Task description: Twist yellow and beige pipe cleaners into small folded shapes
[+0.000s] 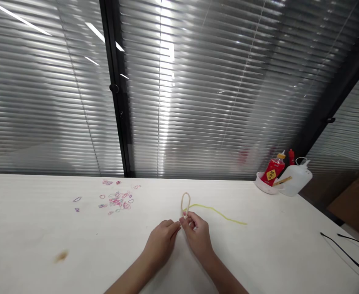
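A pale cream cord (182,201) forms an upright loop above my fingertips near the middle of the table. My right hand (197,233) pinches the base of this loop between thumb and fingers. Close against it on the left, my left hand (162,240) is closed, its fingertips at the lower part of the cord; the cord's ends are hidden by the fingers. A yellow cord (216,210) runs from behind the loop across the tabletop to the right.
Many small coloured bands (117,201) lie scattered at the back left of the white table (112,249). At the back right stand a red bottle (273,170) in a round dish (262,185) and a translucent bottle (295,179). Black thin rods (347,254) lie at the right edge.
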Available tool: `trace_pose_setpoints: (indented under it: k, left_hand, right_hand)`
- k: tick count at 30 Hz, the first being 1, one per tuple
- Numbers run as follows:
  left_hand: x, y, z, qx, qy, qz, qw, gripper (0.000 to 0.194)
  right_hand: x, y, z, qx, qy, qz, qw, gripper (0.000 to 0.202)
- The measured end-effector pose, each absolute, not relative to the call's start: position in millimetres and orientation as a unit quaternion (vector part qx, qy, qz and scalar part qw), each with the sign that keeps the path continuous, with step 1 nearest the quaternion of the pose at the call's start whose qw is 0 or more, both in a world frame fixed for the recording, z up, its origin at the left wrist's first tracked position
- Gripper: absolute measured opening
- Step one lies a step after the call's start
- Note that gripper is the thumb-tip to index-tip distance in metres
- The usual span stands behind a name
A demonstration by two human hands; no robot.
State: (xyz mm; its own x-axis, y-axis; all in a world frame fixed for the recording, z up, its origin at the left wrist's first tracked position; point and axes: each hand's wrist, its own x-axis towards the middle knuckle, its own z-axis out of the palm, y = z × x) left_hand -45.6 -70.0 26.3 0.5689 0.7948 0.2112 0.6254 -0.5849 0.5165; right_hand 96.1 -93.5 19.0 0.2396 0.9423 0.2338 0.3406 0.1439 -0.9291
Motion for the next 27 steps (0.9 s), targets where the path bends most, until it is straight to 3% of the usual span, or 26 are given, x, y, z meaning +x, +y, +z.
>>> trace_pose_setpoints:
  k: [9,15,19,27]
  left_hand:
    - [-44.4,-69.0,28.2,0.879,0.412,0.188,0.150,0.029]
    - [-44.4,-70.7,27.9,0.870,0.404,0.212,0.184,0.030]
    - [-46.1,-73.6,34.2,0.830,0.401,0.257,0.289,0.030]
    - [-42.7,-61.5,40.2,0.585,0.354,0.412,0.601,0.040]
  right_hand:
    - [95.7,-95.0,24.9,-0.580,-0.543,0.289,0.535,0.035]
    - [98.8,-94.6,24.3,-0.587,-0.538,0.277,0.538,0.037]
    - [99.6,-95.4,27.4,-0.576,-0.540,0.298,0.536,0.036]
    - [93.6,-96.2,27.9,-0.507,-0.577,0.398,0.502,0.036]
